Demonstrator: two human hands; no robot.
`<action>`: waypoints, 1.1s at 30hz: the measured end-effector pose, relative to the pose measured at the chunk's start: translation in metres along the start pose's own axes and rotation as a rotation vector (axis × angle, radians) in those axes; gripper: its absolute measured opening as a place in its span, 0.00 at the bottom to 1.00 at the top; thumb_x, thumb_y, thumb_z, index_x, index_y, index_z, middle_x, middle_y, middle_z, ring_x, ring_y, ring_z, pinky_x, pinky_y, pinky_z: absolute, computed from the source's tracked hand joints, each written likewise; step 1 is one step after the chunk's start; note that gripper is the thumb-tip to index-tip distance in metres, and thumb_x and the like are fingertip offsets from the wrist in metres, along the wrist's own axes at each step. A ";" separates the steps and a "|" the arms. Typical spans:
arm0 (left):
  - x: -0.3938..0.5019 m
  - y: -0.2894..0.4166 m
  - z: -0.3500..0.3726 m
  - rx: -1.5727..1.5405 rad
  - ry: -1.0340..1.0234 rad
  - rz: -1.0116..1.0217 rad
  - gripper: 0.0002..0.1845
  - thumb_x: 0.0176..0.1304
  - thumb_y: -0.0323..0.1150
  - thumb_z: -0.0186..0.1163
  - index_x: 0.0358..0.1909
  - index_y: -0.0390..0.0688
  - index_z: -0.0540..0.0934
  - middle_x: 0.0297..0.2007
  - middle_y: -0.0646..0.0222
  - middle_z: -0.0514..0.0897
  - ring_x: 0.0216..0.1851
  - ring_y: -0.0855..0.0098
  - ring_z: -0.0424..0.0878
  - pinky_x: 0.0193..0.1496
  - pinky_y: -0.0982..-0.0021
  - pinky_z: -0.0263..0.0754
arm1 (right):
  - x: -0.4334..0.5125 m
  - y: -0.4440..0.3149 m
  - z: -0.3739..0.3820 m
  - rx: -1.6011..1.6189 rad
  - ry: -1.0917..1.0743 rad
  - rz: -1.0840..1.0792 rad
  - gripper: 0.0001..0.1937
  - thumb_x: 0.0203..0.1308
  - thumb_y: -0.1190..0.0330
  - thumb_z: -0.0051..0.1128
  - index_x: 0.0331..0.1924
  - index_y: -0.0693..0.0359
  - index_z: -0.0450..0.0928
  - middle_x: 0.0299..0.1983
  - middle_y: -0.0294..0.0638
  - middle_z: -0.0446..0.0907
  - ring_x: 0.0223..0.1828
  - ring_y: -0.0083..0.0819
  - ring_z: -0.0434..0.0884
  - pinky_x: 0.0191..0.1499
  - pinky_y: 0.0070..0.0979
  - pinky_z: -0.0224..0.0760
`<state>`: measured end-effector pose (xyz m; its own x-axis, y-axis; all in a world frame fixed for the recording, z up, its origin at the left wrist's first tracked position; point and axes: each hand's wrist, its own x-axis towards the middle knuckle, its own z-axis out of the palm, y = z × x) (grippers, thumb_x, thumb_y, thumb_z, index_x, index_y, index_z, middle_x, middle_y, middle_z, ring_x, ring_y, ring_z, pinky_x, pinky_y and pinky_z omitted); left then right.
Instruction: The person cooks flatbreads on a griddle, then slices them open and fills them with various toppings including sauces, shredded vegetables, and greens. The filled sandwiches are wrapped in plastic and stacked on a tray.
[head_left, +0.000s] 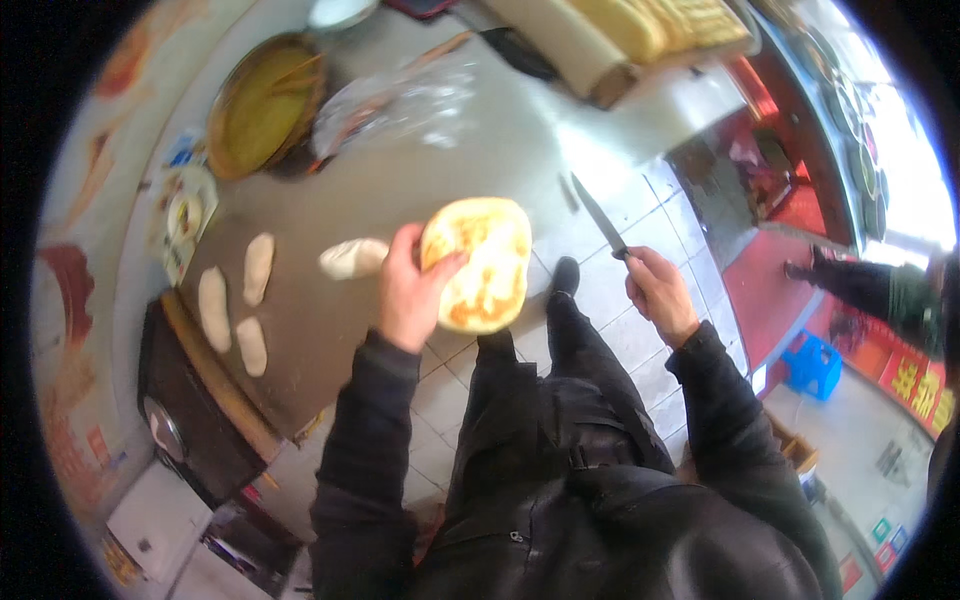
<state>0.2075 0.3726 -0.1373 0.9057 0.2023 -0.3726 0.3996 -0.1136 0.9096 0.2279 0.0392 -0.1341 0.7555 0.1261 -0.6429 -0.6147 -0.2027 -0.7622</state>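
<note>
My left hand (415, 289) grips a round browned flatbread (480, 274) by its left edge, the thumb lying on its face. To the right, my right hand (661, 291) is closed around the handle of a knife (598, 215), whose blade points up and to the left, apart from the bread. Just left of my left hand a pale piece of dough (351, 258) lies on the work table (315, 202). Several more elongated dough pieces (215, 309) rest near the table's left end.
A large bowl of yellowish contents (262, 112) stands at the upper left, beside clear plastic wrap (405, 105). A tray of breads (667, 30) is at the top right. Beyond the tiled floor (592, 277) are a blue stool (812, 365) and another person (862, 289) at the right.
</note>
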 end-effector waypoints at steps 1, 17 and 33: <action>0.027 0.005 0.023 0.026 -0.072 0.042 0.22 0.59 0.28 0.73 0.51 0.32 0.76 0.42 0.60 0.86 0.45 0.69 0.85 0.52 0.70 0.79 | 0.003 -0.002 -0.014 -0.027 -0.001 -0.003 0.12 0.76 0.66 0.49 0.52 0.67 0.78 0.25 0.30 0.75 0.20 0.14 0.68 0.21 0.16 0.61; 0.074 0.016 0.117 0.943 -0.312 0.733 0.51 0.40 0.36 0.81 0.69 0.47 0.64 0.73 0.52 0.60 0.75 0.42 0.55 0.75 0.44 0.51 | 0.063 -0.038 -0.143 -0.670 -0.200 -0.309 0.15 0.70 0.66 0.53 0.47 0.70 0.85 0.31 0.52 0.83 0.31 0.41 0.82 0.41 0.35 0.77; 0.080 0.028 0.079 1.134 -0.531 0.940 0.28 0.51 0.27 0.67 0.58 0.43 0.77 0.71 0.55 0.67 0.76 0.46 0.57 0.77 0.43 0.49 | 0.059 -0.054 -0.128 -0.749 -0.145 -0.310 0.15 0.69 0.66 0.54 0.46 0.70 0.85 0.32 0.52 0.84 0.31 0.41 0.83 0.40 0.34 0.77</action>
<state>0.3026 0.3089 -0.1568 0.7290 -0.6843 -0.0144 -0.6431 -0.6921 0.3277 0.3347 -0.0667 -0.1211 0.7981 0.3966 -0.4536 -0.0301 -0.7257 -0.6874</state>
